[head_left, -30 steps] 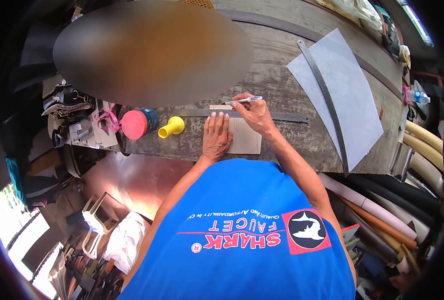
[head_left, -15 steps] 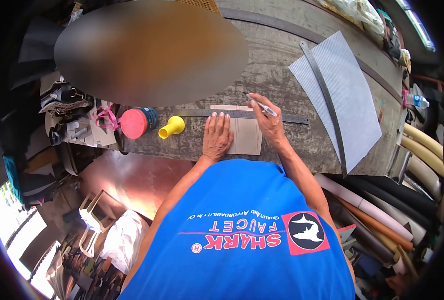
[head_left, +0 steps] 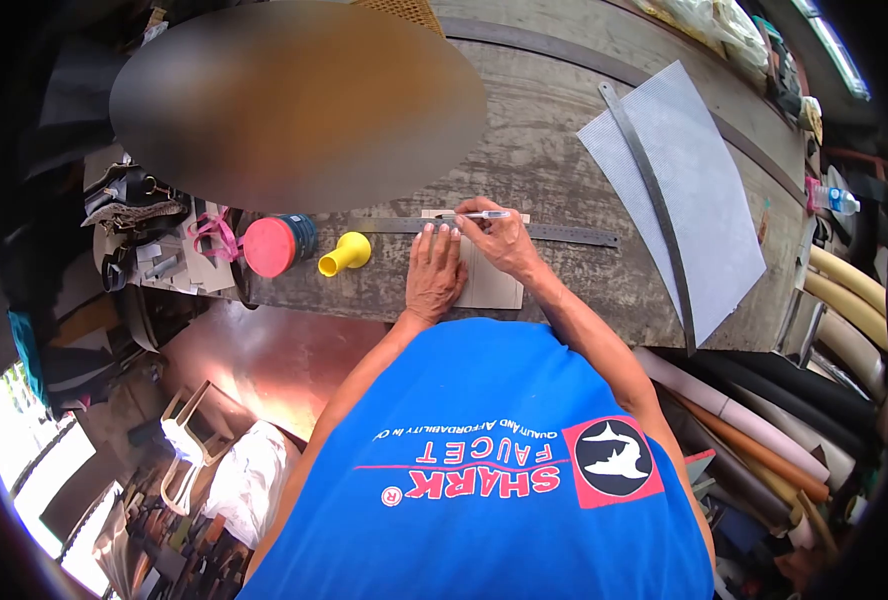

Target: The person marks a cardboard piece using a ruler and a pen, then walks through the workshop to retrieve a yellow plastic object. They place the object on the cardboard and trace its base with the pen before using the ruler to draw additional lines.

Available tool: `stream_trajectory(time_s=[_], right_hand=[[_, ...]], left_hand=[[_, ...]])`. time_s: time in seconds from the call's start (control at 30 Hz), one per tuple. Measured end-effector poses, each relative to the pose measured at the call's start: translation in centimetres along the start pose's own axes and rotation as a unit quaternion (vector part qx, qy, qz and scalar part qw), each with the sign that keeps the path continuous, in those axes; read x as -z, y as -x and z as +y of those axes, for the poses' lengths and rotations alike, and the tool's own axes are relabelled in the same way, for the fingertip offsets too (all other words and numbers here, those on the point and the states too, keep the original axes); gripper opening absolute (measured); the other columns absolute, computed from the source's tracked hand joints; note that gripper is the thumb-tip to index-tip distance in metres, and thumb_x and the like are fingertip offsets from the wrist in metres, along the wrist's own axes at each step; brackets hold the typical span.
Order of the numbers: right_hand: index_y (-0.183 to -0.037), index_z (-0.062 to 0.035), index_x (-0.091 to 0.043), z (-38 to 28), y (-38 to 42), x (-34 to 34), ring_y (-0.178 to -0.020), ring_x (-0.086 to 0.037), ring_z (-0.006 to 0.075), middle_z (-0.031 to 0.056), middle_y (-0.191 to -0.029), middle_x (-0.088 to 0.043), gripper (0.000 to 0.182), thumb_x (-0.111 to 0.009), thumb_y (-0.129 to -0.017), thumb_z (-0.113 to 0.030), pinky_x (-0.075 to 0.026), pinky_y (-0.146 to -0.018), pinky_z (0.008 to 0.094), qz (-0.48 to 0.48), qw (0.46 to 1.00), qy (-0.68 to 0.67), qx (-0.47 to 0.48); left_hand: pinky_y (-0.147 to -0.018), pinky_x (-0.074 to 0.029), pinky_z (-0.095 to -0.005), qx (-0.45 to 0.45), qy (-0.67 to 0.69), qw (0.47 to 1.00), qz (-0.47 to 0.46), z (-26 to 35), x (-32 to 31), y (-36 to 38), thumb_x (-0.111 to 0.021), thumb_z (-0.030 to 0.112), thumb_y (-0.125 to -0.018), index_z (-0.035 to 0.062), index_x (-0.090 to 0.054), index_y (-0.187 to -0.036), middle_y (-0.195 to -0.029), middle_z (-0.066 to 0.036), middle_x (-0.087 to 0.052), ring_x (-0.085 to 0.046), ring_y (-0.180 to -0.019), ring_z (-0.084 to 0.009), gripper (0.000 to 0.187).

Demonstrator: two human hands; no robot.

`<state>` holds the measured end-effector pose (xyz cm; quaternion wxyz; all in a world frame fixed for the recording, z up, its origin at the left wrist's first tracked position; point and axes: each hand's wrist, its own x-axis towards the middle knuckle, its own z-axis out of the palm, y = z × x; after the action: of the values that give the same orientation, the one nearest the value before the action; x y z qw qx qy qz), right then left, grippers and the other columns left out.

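A beige sheet [head_left: 494, 287] lies at the table's near edge with a metal ruler [head_left: 574, 236] across its upper part. My left hand [head_left: 435, 273] rests flat on the sheet's left side, fingertips at the ruler and fingers nearly straight. Closed around a pen [head_left: 484, 214], my right hand [head_left: 499, 238] is over the ruler, just right of my left fingertips. The pen's tip points left, near the sheet's upper edge. The right hand hides part of the ruler and sheet.
Left of my hands stand a yellow funnel-shaped piece [head_left: 344, 255] and a red-lidded jar [head_left: 270, 247]. A pale mesh sheet [head_left: 719, 200] lies to the right under a long dark strip [head_left: 654, 190]. Rolls of material [head_left: 744, 425] are below the table at right.
My right hand has moved left along the ruler with the pen, which now lies more level. My left hand has stayed in place.
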<state>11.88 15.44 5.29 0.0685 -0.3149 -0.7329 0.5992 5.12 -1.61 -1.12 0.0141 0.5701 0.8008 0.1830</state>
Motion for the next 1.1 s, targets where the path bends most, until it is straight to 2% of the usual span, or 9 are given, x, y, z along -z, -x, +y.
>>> stream_trajectory(time_s=[0.3, 0.37, 0.6, 0.73, 0.8, 0.87, 0.97, 1.03, 1.1], right_hand=[[-0.109, 0.0003, -0.066, 0.2, -0.9, -1.0, -0.074, -0.064, 0.0125, 0.0094, -0.088, -0.071, 0.025, -0.065, -0.093, -0.019, -0.051, -0.065, 0.0284, -0.036, 0.999, -0.002, -0.001], [-0.105, -0.0030, -0.067, 0.7, -1.1, -1.4, -0.065, -0.061, 0.0159, 0.0126, -0.078, -0.068, 0.022, -0.066, -0.089, -0.019, -0.050, -0.061, 0.0320, -0.022, 0.999, -0.045, 0.009], [-0.103, -0.0033, -0.068, 0.3, -1.0, -0.9, -0.060, -0.061, 0.0202, 0.0153, -0.081, -0.069, 0.024, -0.066, -0.088, -0.021, -0.050, -0.060, 0.0346, -0.027, 0.998, -0.031, 0.040], [-0.101, -0.0011, -0.068, 0.7, 0.8, 2.7, -0.066, -0.061, 0.0132, 0.0106, -0.075, -0.067, 0.021, -0.066, -0.089, -0.018, -0.048, -0.059, 0.0312, 0.011, 0.998, 0.045, 0.032], [-0.098, -0.0023, -0.069, 0.1, 2.8, 7.4, -0.063, -0.063, 0.0152, 0.0127, -0.072, -0.067, 0.017, -0.065, -0.089, -0.016, -0.049, -0.057, 0.0332, 0.021, 0.991, 0.131, -0.028], [-0.091, -0.0060, -0.069, -0.2, 4.7, 11.6, -0.065, -0.067, 0.0322, 0.0174, -0.068, -0.065, 0.014, -0.064, -0.086, -0.018, -0.052, -0.062, 0.0412, 0.061, 0.968, 0.229, -0.076], [-0.097, -0.0061, -0.068, -0.8, 6.4, 14.7, -0.066, -0.067, 0.0338, 0.0174, -0.071, -0.066, 0.014, -0.061, -0.088, -0.014, -0.051, -0.062, 0.0431, 0.062, 0.927, 0.348, -0.126], [-0.104, -0.0061, -0.066, 1.4, 7.0, 14.1, -0.074, -0.065, 0.0330, 0.0154, -0.078, -0.067, 0.018, -0.059, -0.089, -0.011, -0.049, -0.067, 0.0429, 0.180, 0.924, 0.330, 0.070], [-0.108, -0.0065, -0.065, 2.5, 6.7, 12.6, -0.080, -0.063, 0.0318, 0.0136, -0.082, -0.065, 0.021, -0.060, -0.088, -0.010, -0.048, -0.071, 0.0422, 0.145, 0.918, 0.356, 0.099]], left_hand=[[-0.113, -0.030, -0.0521, -0.004, -0.004, 1.000, -0.004, -0.3, -0.8, 0.6, -0.062, 0.024, -0.088, 0.0024, -0.044, -0.141, -0.150, -0.016, -0.033, -0.029, -0.141, -0.0383, 0.060], [-0.113, -0.029, -0.0521, 0.000, -0.002, 1.000, -0.005, -0.3, -0.8, 0.6, -0.061, 0.025, -0.089, 0.0021, -0.044, -0.142, -0.151, -0.016, -0.031, -0.028, -0.142, -0.0383, 0.060], [-0.113, -0.030, -0.0517, 0.004, -0.018, 1.000, -0.019, -0.1, -0.7, 0.4, -0.060, 0.024, -0.089, 0.0025, -0.044, -0.142, -0.152, -0.016, -0.030, -0.029, -0.141, -0.0387, 0.060], [-0.111, -0.032, -0.0521, -0.001, -0.027, 0.999, -0.028, 0.5, 0.9, -0.6, -0.062, 0.021, -0.086, 0.0030, -0.046, -0.141, -0.142, -0.017, -0.042, -0.035, -0.136, -0.0389, 0.060], [-0.111, -0.032, -0.0518, 0.000, -0.028, 0.999, -0.027, 0.5, 0.7, -0.5, -0.062, 0.022, -0.086, 0.0032, -0.046, -0.141, -0.141, -0.017, -0.042, -0.035, -0.136, -0.0386, 0.060], [-0.111, -0.032, -0.0514, 0.001, -0.027, 0.999, -0.024, 0.5, 0.6, -0.5, -0.062, 0.022, -0.086, 0.0033, -0.046, -0.140, -0.141, -0.017, -0.043, -0.035, -0.136, -0.0384, 0.060], [-0.111, -0.031, -0.0511, -0.004, -0.029, 0.999, -0.024, 0.4, 0.5, -0.4, -0.062, 0.023, -0.085, 0.0036, -0.047, -0.140, -0.141, -0.016, -0.042, -0.035, -0.136, -0.0384, 0.060], [-0.111, -0.031, -0.0512, -0.003, -0.026, 0.999, -0.022, 0.4, 0.6, -0.4, -0.061, 0.023, -0.086, 0.0034, -0.047, -0.141, -0.142, -0.016, -0.042, -0.035, -0.136, -0.0379, 0.060], [-0.111, -0.031, -0.0512, -0.003, -0.010, 1.000, -0.019, 0.2, 0.9, -0.5, -0.061, 0.022, -0.086, 0.0028, -0.047, -0.140, -0.141, -0.016, -0.042, -0.035, -0.136, -0.0374, 0.058]])
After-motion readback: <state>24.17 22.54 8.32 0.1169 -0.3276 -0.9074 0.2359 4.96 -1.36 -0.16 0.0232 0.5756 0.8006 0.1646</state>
